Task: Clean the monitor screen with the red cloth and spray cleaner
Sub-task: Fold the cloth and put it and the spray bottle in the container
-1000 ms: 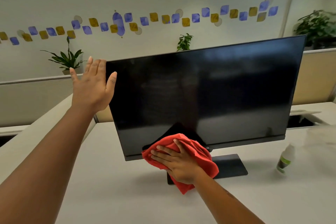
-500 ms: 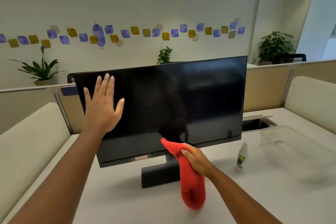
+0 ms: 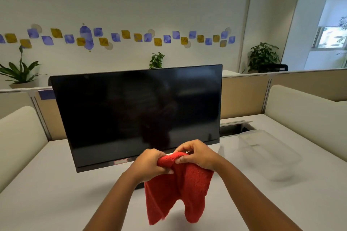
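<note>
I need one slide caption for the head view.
Both hands hold a red cloth before the dark monitor.

Monitor stand point(image 3: 139, 186) largely hidden behind left hand point(image 3: 150, 164) and red cloth point(image 3: 178, 187); clear container point(image 3: 268, 148) blurred.

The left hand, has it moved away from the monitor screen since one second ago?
Yes. The left hand has left the monitor top-left corner and come down in front of the lower bezel, where it grips the red cloth alongside the right hand.
</note>
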Demonstrator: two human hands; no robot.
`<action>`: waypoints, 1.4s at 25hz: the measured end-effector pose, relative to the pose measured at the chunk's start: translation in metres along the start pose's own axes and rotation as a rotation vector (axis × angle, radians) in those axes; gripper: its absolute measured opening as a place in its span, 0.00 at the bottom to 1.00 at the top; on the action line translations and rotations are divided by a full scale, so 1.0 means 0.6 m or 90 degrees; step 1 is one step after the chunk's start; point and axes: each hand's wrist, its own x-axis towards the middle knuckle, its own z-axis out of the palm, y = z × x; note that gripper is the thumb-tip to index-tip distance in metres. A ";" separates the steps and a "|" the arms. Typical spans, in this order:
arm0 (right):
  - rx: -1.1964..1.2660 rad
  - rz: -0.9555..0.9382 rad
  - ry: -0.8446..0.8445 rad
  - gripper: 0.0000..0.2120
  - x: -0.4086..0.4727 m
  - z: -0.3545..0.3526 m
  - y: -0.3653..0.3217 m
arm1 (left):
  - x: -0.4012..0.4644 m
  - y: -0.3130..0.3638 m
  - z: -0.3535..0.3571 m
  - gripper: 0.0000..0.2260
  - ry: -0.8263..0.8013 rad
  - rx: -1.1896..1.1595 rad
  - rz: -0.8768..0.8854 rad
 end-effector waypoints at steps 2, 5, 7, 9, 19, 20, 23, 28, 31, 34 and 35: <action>-0.046 0.007 -0.015 0.07 -0.016 -0.013 0.014 | 0.001 0.003 -0.002 0.02 0.047 0.011 0.012; -0.176 0.060 -0.045 0.08 -0.029 -0.029 0.038 | -0.003 -0.010 -0.014 0.03 0.069 0.002 -0.026; -0.171 0.067 0.024 0.06 -0.027 -0.038 0.041 | -0.009 -0.021 -0.025 0.04 0.068 0.038 -0.062; -0.178 0.047 0.132 0.07 -0.019 -0.038 0.035 | -0.013 -0.030 -0.036 0.03 0.086 0.095 -0.080; -0.048 0.039 0.128 0.10 -0.087 0.021 0.102 | -0.097 -0.087 0.031 0.11 0.053 -0.207 -0.134; -0.043 0.065 0.070 0.10 -0.104 0.032 0.121 | -0.106 -0.095 0.048 0.10 -0.041 -0.217 -0.150; 0.017 0.117 -0.074 0.09 -0.150 0.067 0.165 | -0.128 -0.110 0.098 0.09 -0.254 -0.228 -0.188; 0.181 0.157 -0.071 0.10 -0.175 0.093 0.192 | -0.145 -0.126 0.130 0.05 -0.235 -0.329 -0.250; 0.261 0.182 0.076 0.08 -0.143 0.096 0.193 | -0.125 -0.128 0.138 0.06 0.020 -0.489 -0.333; 0.257 0.199 0.179 0.11 -0.102 0.113 0.187 | -0.106 -0.119 0.162 0.12 0.225 -0.621 -0.438; 0.214 0.202 0.214 0.12 -0.088 0.121 0.187 | -0.104 -0.120 0.173 0.14 0.246 -0.635 -0.460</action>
